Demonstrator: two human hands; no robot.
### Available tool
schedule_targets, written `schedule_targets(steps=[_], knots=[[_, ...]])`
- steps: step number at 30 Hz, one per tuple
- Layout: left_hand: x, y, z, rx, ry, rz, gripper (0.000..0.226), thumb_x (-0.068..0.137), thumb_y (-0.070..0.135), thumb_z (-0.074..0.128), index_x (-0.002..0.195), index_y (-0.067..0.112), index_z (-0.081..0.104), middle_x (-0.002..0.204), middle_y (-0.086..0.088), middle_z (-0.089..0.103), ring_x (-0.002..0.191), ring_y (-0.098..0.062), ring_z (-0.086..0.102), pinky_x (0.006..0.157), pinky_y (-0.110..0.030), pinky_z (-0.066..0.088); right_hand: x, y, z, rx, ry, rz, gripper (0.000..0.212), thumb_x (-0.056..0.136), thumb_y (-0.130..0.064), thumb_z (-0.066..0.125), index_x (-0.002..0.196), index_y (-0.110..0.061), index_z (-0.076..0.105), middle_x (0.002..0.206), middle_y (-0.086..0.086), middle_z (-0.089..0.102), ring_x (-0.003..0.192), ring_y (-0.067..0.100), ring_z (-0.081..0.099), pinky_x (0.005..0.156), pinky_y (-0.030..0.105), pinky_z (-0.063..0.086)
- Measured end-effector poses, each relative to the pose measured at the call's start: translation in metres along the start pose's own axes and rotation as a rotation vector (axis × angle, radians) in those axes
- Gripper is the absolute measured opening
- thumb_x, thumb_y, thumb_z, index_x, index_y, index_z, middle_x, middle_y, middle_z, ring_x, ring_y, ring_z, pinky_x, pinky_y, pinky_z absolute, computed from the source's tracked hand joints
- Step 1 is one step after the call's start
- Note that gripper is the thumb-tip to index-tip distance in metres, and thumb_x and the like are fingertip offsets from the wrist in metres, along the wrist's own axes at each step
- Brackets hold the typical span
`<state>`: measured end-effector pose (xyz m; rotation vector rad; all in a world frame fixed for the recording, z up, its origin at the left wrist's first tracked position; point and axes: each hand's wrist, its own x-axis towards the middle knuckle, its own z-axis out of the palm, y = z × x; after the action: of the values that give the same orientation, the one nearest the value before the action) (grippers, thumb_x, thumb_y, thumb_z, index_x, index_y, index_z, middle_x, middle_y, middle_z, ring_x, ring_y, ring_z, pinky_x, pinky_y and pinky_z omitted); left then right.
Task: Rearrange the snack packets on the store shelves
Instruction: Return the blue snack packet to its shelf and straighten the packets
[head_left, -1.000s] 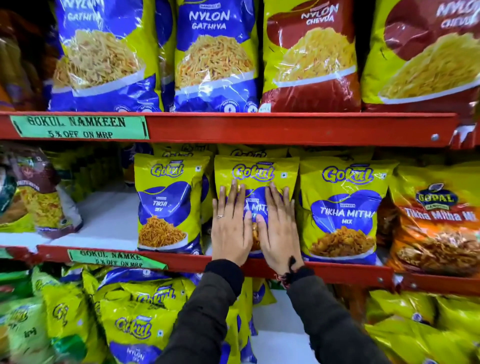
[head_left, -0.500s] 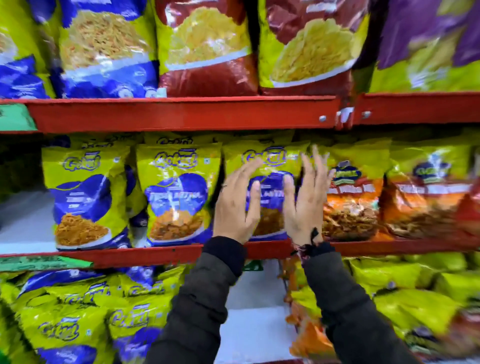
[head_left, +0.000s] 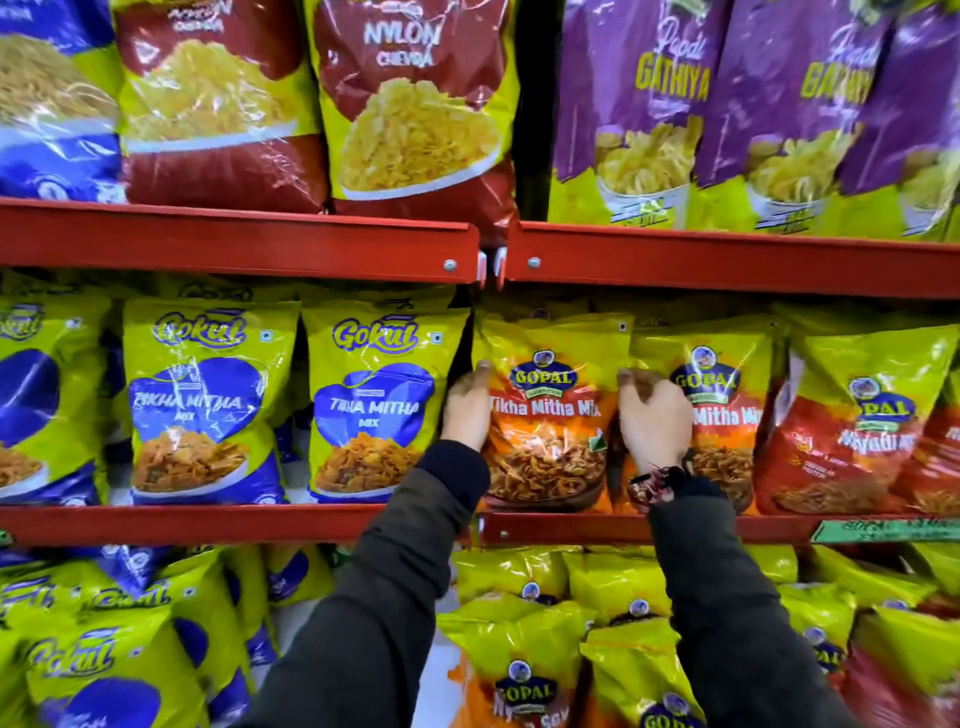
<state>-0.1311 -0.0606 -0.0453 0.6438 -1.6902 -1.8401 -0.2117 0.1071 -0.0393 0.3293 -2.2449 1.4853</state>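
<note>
both hands have moved on from the blue packets to the orange packet (head_left: 545, 415) at centre frame. the left hand (head_left: 467, 410) and right hand (head_left: 652, 421) curl round its two edges, so straightening this one looks next.

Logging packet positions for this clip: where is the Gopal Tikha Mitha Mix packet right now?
In the head view, the Gopal Tikha Mitha Mix packet stands on the middle shelf, right of centre, between the left hand and right hand.

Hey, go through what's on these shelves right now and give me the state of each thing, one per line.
Gopal Tikha Mitha packet: upright, gripped at both side edges.
Left hand: on the packet's left edge.
Right hand: curled on its right edge.
Gokul Tikha Mitha packets: upright, untouched.
Purple Gathiya packets: standing on the top shelf.
</note>
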Motion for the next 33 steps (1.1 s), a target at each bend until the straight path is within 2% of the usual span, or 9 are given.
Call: schedule_targets(steps=[4, 6, 9, 14, 17, 22, 27, 30, 33], knots=[[0.001, 0.001, 0.003, -0.045, 0.134, 0.094, 0.067, 0.090, 0.051, 0.058, 0.142, 0.010, 0.047, 0.141, -0.004, 0.056, 0.132, -0.026, 0.050, 0.114, -0.043, 0.036, 0.016, 0.003, -0.008, 0.035, -0.137, -0.103, 0.052, 0.094, -0.047, 0.055, 0.087, 0.002, 0.071, 0.079, 0.026, 0.071, 0.078, 0.038, 0.067, 0.070, 0.039, 0.047], [0.003, -0.001, 0.004, -0.067, 0.178, 0.187, 0.050, 0.090, 0.047, 0.061, 0.128, 0.013, 0.060, 0.112, 0.017, 0.064, 0.112, -0.013, 0.057, 0.102, -0.031, 0.037, 0.023, 0.004, -0.011, 0.141, -0.179, -0.081, 0.059, 0.092, -0.051, 0.056, 0.070, 0.004, 0.062, 0.061, 0.029, 0.057, 0.060, 0.038, 0.056, 0.063, 0.043, 0.046], [0.003, 0.005, 0.010, -0.070, 0.232, 0.253, 0.033, 0.092, 0.043, 0.061, 0.115, 0.020, 0.066, 0.104, 0.020, 0.053, 0.099, 0.001, 0.050, 0.094, -0.023, 0.031, 0.037, 0.006, -0.010, 0.243, -0.127, -0.099, 0.060, 0.092, -0.044, 0.060, 0.045, -0.013, 0.038, 0.045, 0.006, 0.030, 0.046, 0.021, 0.030, 0.051, 0.034, 0.023], [0.013, 0.017, 0.019, 0.079, 0.299, 0.244, 0.036, 0.095, 0.028, 0.059, 0.065, 0.010, 0.050, 0.056, -0.005, 0.041, 0.061, -0.030, 0.039, 0.067, -0.037, 0.030, 0.064, 0.011, 0.004, 0.015, -0.079, -0.150, 0.061, 0.092, -0.037, 0.061, 0.040, -0.015, 0.037, 0.039, 0.000, 0.030, 0.040, 0.024, 0.032, 0.046, 0.029, 0.020], [0.024, 0.012, 0.022, 0.188, 0.325, 0.145, 0.043, 0.096, 0.031, 0.057, 0.099, -0.012, 0.064, 0.103, -0.040, 0.064, 0.099, -0.052, 0.060, 0.084, -0.051, 0.047, 0.075, 0.016, 0.017, -0.122, -0.145, -0.137, 0.054, 0.093, -0.035, 0.057, 0.050, -0.002, 0.061, 0.043, 0.008, 0.045, 0.044, 0.026, 0.044, 0.053, 0.034, 0.042], [0.032, 0.007, 0.022, 0.247, 0.342, 0.128, 0.051, 0.097, 0.041, 0.051, 0.116, -0.004, 0.064, 0.118, -0.032, 0.065, 0.111, -0.045, 0.061, 0.091, -0.044, 0.047, 0.075, 0.025, 0.026, -0.115, -0.119, -0.134, 0.056, 0.093, -0.039, 0.056, 0.046, -0.011, 0.053, 0.040, 0.002, 0.043, 0.039, 0.025, 0.043, 0.055, 0.030, 0.037], [0.014, 0.007, 0.019, 0.162, 0.331, 0.157, 0.048, 0.100, 0.049, 0.038, 0.113, 0.011, 0.064, 0.098, -0.012, 0.060, 0.096, -0.031, 0.056, 0.081, -0.030, 0.033, 0.058, 0.019, 0.005, -0.024, -0.105, -0.135, 0.046, 0.093, -0.049, 0.048, 0.085, -0.013, 0.075, 0.077, 0.012, 0.075, 0.068, 0.028, 0.068, 0.064, 0.028, 0.049], [-0.009, -0.016, 0.021, 0.215, 0.341, 0.280, 0.047, 0.101, 0.046, 0.037, 0.137, 0.018, 0.048, 0.124, -0.007, 0.061, 0.119, -0.025, 0.055, 0.092, -0.026, 0.034, 0.023, 0.022, -0.003, -0.003, -0.003, -0.262, 0.043, 0.094, -0.047, 0.043, 0.111, -0.018, 0.070, 0.096, 0.006, 0.075, 0.079, 0.018, 0.066, 0.070, 0.023, 0.047], [-0.038, -0.048, 0.027, 0.437, 0.410, 0.511, 0.055, 0.101, 0.044, 0.038, 0.150, 0.021, 0.030, 0.156, -0.003, 0.037, 0.144, -0.016, 0.034, 0.113, -0.022, 0.027, -0.020, 0.033, 0.007, 0.013, -0.119, -0.451, 0.044, 0.103, -0.040, 0.034, 0.143, -0.027, 0.045, 0.146, -0.005, 0.052, 0.137, 0.007, 0.045, 0.104, 0.009, 0.036]])
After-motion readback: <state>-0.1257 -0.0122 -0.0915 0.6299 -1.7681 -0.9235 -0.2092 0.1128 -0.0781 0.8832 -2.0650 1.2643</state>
